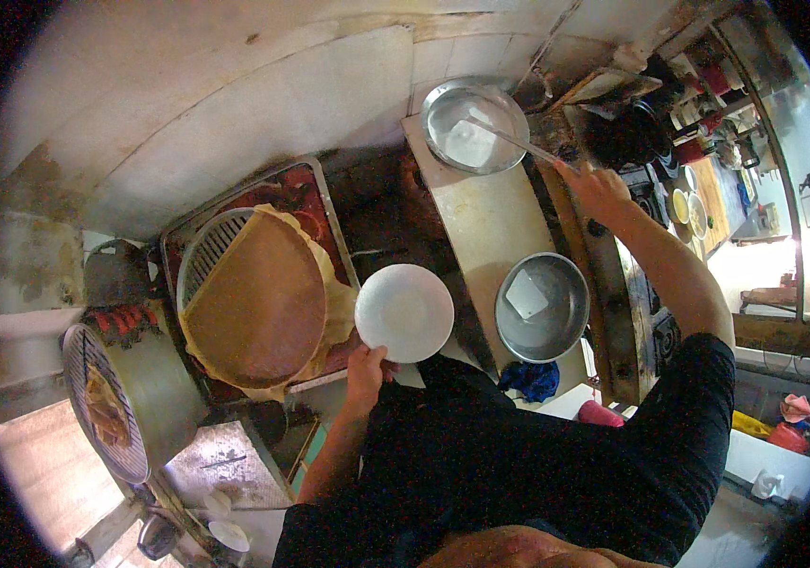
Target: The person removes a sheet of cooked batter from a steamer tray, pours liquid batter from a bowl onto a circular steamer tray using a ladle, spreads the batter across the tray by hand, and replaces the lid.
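My left hand (368,376) grips the lower rim of a round white plate or shallow bowl (405,312), held in front of my torso. Nothing is visible in it. My right hand (593,192) is closed around the handle of a long-handled utensil (511,138). Its far end reaches into a metal basin (440,145) on a narrow pale counter, where a flat white patch shows; whether that is the utensil's head I cannot tell. Nearer to me on the same counter, a second metal bowl (543,341) holds a flat white piece (527,295).
Left of the plate, a wide round brown slab or sheet (263,298) lies on cloth over a slatted rack (210,248). A large pot (156,383) with a striped top stands beyond. Dark blue cloth (533,381) lies below the nearer bowl; stove burners (664,337) sit at the right.
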`<state>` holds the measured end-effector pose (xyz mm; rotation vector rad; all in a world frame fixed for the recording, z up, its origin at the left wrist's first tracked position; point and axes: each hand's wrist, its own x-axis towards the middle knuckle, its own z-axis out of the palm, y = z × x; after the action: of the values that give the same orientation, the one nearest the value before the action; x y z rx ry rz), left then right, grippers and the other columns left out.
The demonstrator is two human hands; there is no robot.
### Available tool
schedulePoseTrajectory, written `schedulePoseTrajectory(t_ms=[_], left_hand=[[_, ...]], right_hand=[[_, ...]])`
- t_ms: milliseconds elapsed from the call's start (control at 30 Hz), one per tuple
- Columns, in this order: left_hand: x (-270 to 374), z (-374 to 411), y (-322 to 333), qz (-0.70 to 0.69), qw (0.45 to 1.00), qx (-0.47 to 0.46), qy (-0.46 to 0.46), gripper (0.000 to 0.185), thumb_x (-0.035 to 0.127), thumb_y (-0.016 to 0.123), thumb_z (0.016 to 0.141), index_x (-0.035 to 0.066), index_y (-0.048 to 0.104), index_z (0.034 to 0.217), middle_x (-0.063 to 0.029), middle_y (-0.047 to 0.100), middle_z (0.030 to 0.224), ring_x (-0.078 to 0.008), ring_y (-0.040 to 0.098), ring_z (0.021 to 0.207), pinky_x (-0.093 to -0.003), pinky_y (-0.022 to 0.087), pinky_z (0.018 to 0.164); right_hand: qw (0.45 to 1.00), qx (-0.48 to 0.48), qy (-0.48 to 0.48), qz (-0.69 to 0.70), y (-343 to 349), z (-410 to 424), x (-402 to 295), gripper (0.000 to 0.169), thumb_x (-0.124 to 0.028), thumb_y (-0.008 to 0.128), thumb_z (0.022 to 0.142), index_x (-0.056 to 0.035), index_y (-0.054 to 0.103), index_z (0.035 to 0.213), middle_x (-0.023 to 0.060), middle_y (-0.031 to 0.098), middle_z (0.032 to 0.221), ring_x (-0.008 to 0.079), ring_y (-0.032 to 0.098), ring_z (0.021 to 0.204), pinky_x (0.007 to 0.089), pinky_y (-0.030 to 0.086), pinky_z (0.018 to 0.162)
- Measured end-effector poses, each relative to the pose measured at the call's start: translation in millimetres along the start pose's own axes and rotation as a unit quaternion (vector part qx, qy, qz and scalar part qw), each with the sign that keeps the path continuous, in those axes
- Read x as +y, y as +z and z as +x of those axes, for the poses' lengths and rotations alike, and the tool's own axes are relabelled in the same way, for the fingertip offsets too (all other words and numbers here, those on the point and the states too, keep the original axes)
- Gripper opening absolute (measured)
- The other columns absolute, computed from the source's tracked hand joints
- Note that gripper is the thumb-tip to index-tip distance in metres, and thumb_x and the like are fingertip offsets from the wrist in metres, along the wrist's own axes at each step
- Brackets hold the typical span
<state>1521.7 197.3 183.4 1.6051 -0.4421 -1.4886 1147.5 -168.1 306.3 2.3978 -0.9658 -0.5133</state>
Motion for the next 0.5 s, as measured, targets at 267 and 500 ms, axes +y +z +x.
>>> schedulePoseTrajectory(t_ms=[267,500], left_hand=[[4.7,7.0,1.3,-0.032,0.999,-0.019,0.009,0.031,0.013,0.052,0.092,-0.007,0.06,0.114,-0.0126,0.068,0.088,-0.0143,0.063,0.057,-0.0247,0.046,0.044],[8.9,7.1,0.2,-0.065,0.998,-0.024,0.002,0.03,0.009,0.051,0.091,-0.008,0.059,0.115,-0.0131,0.069,0.089,-0.0147,0.063,0.056,-0.0245,0.046,0.042]], right_hand=[[0.963,-0.054,-0.019,0.262,-7.7,-9.6,3.1,0.055,-0.005,0.064,0.081,-0.0071,0.047,0.133,0.0225,0.067,0.082,0.0298,0.07,0.066,0.043,0.056,0.053],[0.66,-0.34,0.173,0.647,-91.6,30.2,13.2,0.019,-0.008,0.06,0.084,0.0001,0.06,0.101,0.0067,0.054,0.057,0.0137,0.052,0.039,0.031,0.041,0.033]])
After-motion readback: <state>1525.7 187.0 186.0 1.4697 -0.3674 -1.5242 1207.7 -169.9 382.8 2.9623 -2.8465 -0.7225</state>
